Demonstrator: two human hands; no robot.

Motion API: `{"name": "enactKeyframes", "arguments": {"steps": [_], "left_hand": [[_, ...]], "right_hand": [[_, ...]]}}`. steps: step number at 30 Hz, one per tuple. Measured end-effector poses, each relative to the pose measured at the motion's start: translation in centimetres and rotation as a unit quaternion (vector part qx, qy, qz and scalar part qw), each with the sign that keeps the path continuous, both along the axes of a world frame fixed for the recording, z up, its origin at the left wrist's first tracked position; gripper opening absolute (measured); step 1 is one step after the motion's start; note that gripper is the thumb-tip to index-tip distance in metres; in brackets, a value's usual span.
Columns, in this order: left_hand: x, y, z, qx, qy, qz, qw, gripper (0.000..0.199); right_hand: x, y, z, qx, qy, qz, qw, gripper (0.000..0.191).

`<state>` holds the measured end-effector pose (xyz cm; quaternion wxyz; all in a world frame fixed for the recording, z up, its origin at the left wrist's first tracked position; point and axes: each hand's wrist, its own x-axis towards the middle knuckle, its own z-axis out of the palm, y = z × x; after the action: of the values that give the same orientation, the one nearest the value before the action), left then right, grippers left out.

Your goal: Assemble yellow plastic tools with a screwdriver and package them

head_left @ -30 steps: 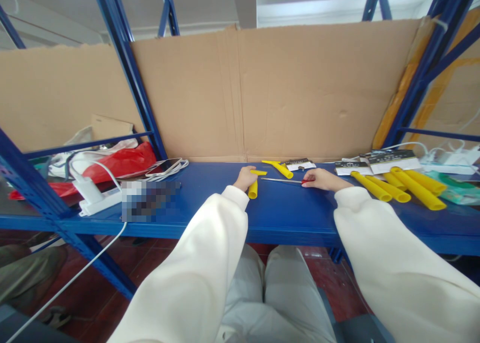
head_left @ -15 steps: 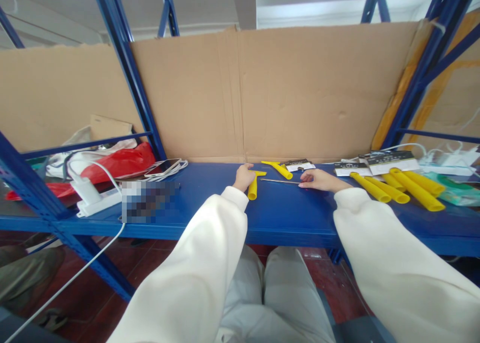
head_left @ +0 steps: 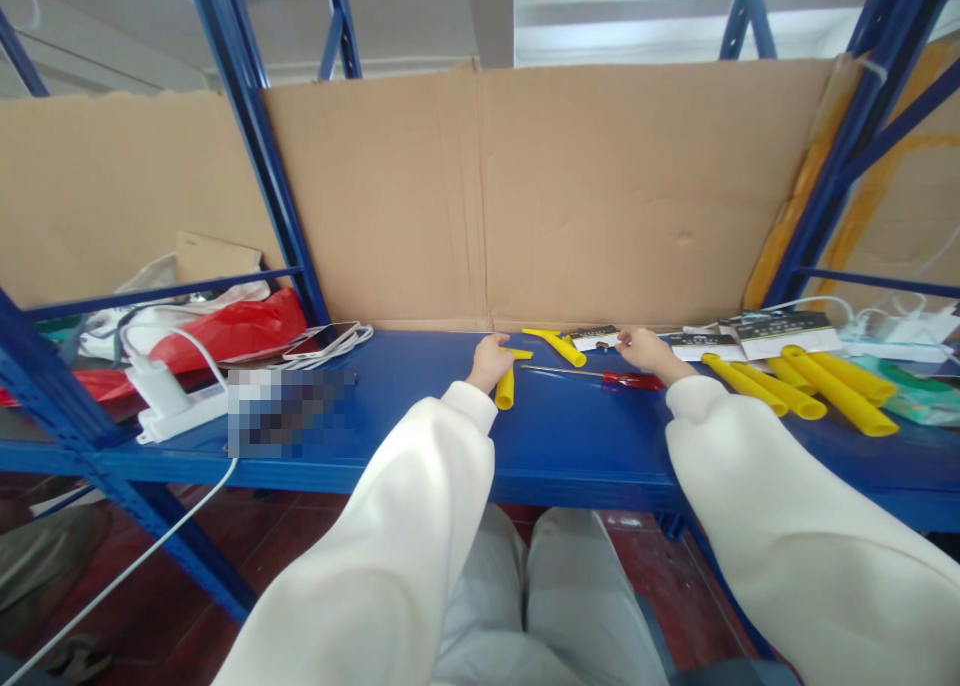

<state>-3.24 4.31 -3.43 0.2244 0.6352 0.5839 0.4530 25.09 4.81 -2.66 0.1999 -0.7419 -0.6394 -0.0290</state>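
Note:
My left hand (head_left: 491, 361) is closed around the upper part of a yellow T-shaped piece with a hollow tube handle (head_left: 505, 390), standing on the blue shelf. A second yellow T-shaped piece (head_left: 566, 349) lies just behind it to the right. My right hand (head_left: 642, 353), fingers bent together, is at the right end of a black-and-white card (head_left: 595, 337); what its fingertips hold, if anything, is hidden. A small dark part (head_left: 602, 345) shows by the card's front edge. In front of that hand lies a screwdriver (head_left: 632, 380) with a red handle, its shaft pointing left.
Several yellow tube-handled pieces (head_left: 840, 391) and black-and-white cards (head_left: 787, 333) lie at the right. At the left are a white power strip (head_left: 187, 411), a phone with a cable (head_left: 326, 341) and a red bag (head_left: 232, 331). Cardboard (head_left: 600, 196) stands along the back.
My right hand has moved back from over the screwdriver's handle to the card, leaving the red handle in view. My left hand stays on the yellow piece.

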Motion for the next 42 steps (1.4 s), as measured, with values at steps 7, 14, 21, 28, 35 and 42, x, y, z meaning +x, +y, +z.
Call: {"name": "enactKeyframes", "arguments": {"steps": [7,14,21,28,35,42], "left_hand": [[0.1,-0.1,0.0,-0.004,-0.003,0.000,1.000,0.050],[0.2,-0.2,0.0,-0.002,0.011,-0.008,1.000,0.047],[0.3,-0.3,0.1,0.001,0.018,-0.018,1.000,0.051],[0.4,-0.7,0.4,0.000,0.034,-0.018,0.999,0.051],[0.5,-0.7,0.3,0.006,0.085,-0.018,0.996,0.051],[0.3,-0.5,0.1,0.005,0.085,-0.011,0.996,0.051]], "right_hand": [[0.1,2.7,0.3,-0.051,-0.010,-0.042,0.998,0.044],[0.3,5.5,-0.5,-0.069,0.000,-0.052,0.996,0.046],[-0.9,5.3,-0.7,-0.073,-0.009,-0.085,0.994,0.046],[-2.0,4.3,-0.5,-0.048,-0.035,-0.101,0.993,0.045],[-2.9,3.6,0.2,-0.033,-0.043,-0.116,0.992,0.043],[-2.1,3.1,0.6,0.092,0.087,-0.129,0.983,0.045]]}}
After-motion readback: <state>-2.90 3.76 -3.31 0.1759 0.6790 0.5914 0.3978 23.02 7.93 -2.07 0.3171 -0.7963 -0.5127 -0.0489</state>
